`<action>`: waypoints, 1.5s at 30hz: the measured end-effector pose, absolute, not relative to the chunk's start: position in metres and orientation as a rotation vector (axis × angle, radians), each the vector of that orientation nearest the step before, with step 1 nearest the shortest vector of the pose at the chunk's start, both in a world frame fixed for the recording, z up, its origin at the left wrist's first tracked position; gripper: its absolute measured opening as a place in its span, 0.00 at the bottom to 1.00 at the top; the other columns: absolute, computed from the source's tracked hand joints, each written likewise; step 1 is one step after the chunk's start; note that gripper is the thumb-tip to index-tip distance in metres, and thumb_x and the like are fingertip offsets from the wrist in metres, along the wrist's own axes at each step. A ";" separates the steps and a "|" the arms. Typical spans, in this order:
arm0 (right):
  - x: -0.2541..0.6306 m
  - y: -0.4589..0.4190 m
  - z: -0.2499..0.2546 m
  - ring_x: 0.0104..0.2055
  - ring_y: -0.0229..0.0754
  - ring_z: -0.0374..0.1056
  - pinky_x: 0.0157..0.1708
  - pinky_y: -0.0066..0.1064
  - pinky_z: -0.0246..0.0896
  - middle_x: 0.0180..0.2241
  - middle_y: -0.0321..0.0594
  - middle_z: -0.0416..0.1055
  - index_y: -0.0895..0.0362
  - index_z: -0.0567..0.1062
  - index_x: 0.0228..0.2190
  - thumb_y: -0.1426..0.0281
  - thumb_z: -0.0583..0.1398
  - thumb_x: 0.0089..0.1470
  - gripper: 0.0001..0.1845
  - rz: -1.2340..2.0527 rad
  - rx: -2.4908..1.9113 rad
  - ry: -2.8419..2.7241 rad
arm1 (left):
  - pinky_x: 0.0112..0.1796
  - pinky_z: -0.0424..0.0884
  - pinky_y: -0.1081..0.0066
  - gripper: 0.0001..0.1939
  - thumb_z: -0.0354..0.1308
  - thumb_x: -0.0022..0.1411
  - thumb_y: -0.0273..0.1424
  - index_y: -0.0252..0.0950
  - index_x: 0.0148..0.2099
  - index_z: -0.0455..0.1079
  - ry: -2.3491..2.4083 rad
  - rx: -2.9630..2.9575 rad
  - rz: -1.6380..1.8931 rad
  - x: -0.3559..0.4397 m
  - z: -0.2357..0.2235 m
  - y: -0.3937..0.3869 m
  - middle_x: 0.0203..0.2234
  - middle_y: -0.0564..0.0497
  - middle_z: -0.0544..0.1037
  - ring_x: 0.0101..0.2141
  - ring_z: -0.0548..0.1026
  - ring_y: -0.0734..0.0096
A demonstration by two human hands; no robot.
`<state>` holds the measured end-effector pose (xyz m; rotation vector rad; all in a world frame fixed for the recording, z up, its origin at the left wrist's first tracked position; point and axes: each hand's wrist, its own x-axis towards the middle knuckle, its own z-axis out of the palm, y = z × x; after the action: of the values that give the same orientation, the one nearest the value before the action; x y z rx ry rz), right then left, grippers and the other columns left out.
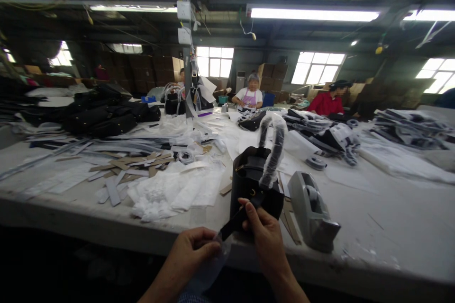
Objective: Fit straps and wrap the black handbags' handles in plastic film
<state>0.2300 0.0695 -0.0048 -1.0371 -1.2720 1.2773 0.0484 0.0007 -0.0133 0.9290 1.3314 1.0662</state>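
Observation:
A black handbag (245, 163) stands upright at the table's front edge, its raised handle (279, 147) wrapped in clear plastic. From the bag's front a black strap (232, 226) runs down to the left. My right hand (265, 234) pinches this strap close to the bag, thumb on top. Lower left, my left hand (197, 248) is closed on a piece of clear plastic (219, 251) around the strap's free end. What lies under the left fingertips is partly hidden.
A grey tape dispenser (313, 213) stands right of the bag. Left are white wrapping sheets (174, 189), cardboard strips (119, 168) and piled black bags (103, 113). Wrapped handles and bags (320, 130) lie behind. Co-workers (250, 94) sit across the table.

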 end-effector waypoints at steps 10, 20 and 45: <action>0.230 0.071 -0.014 0.28 0.38 0.59 0.30 0.29 0.51 0.22 0.32 0.65 0.56 0.79 0.47 0.50 0.61 0.57 0.26 1.257 -1.002 -1.219 | 0.31 0.68 0.73 0.24 0.71 0.47 0.45 0.33 0.41 0.80 1.196 0.906 1.058 0.049 -0.012 -0.008 0.30 0.46 0.85 0.30 0.80 0.61; 0.230 0.071 -0.017 0.28 0.37 0.61 0.31 0.29 0.52 0.22 0.32 0.66 0.54 0.79 0.47 0.51 0.60 0.58 0.24 1.213 -1.013 -1.222 | 0.32 0.69 0.73 0.25 0.68 0.51 0.47 0.34 0.45 0.80 1.151 1.022 1.028 0.046 -0.016 -0.005 0.32 0.47 0.84 0.33 0.79 0.61; 0.247 0.060 -0.002 0.20 0.43 0.69 0.24 0.30 0.61 0.15 0.39 0.72 0.57 0.81 0.32 0.44 0.53 0.58 0.32 1.123 -1.214 -1.507 | 0.36 0.73 0.69 0.17 0.66 0.55 0.41 0.32 0.40 0.79 1.187 0.989 1.288 0.090 0.008 0.041 0.32 0.46 0.85 0.35 0.81 0.59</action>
<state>0.2470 0.0598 -0.0025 -1.2143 -1.5074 1.1227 0.0902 0.0411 0.0084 0.9890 1.1873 1.2878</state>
